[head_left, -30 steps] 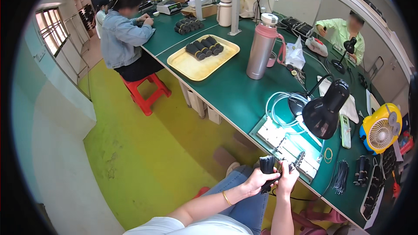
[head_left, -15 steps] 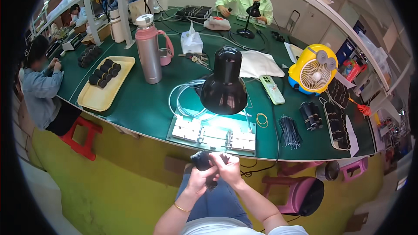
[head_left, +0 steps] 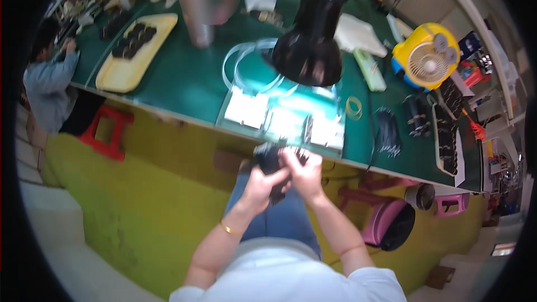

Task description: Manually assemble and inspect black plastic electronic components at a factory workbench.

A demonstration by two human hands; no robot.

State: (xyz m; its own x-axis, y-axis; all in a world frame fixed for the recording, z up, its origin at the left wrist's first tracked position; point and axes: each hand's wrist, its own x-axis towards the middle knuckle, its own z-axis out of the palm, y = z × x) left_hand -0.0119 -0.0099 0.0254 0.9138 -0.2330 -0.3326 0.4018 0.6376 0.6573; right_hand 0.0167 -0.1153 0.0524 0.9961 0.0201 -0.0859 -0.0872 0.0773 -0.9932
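Observation:
Just off the table's front edge, above my lap, both hands are closed round a black bundle (head_left: 267,157); blur and my fingers hide its exact kind. My left hand (head_left: 258,187) wraps its lower part, with the thumb lying across it. On its upper right side, the fingers of my right hand (head_left: 305,173) are bent against it. Directly beyond my hands a flat plate carrying several pale blocks (head_left: 246,110) lies at the table edge. A black desk lamp (head_left: 307,50) lights it brightly, and a loop of clear tubing (head_left: 229,67) lies behind.
At left are a cream tray (head_left: 120,81) with black rolls, a red stool (head_left: 109,134) and a seated person (head_left: 50,84). A steel flask (head_left: 198,11) stands farther back. Rightward lie a phone (head_left: 369,70), black ties (head_left: 387,131), a yellow fan (head_left: 428,59) and a pink stool (head_left: 386,218).
The view has tipped downward, so the table and my hands appear higher and the picture is blurrier. Both hands still hold the black bundle in nearly the same grip.

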